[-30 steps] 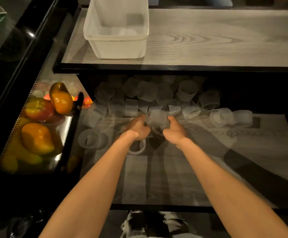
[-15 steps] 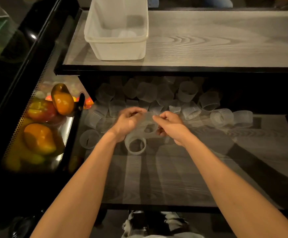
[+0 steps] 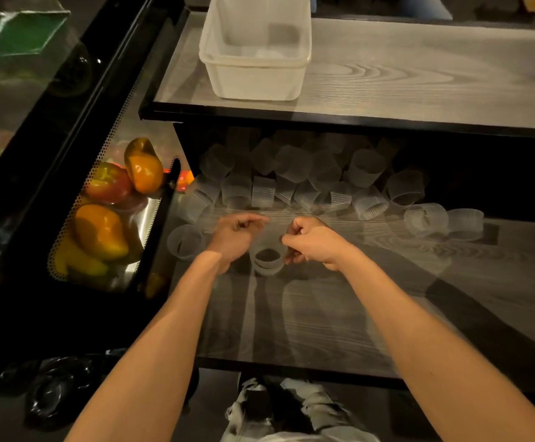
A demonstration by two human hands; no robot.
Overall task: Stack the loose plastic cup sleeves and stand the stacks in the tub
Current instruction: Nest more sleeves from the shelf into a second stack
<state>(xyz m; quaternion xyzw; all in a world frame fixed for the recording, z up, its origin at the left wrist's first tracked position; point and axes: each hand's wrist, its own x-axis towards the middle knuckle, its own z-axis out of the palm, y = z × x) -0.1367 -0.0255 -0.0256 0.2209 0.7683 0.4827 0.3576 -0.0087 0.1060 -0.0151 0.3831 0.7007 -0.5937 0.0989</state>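
Both hands hover over the lower shelf (image 3: 323, 320). My left hand (image 3: 235, 232) and my right hand (image 3: 315, 242) have curled fingers and pinch a faint clear plastic cup sleeve (image 3: 274, 232) between them. It hangs just above a short stack of sleeves (image 3: 267, 261) standing on the shelf. My right fingertips also touch that stack's right rim. Several loose ribbed sleeves (image 3: 291, 180) lie heaped at the shelf's back. The white plastic tub (image 3: 253, 81) stands on the upper shelf, behind and above my hands.
One sleeve (image 3: 184, 242) stands left of my left hand, and two more (image 3: 425, 218) lie at the right. A perforated metal bin of peppers (image 3: 100, 231) borders the shelf on the left. The upper shelf (image 3: 419, 74) overhangs the sleeve heap.
Both hands have drawn a sleeve back from the heap, lifted it and brought it down over the standing stack. My view has shifted slightly.
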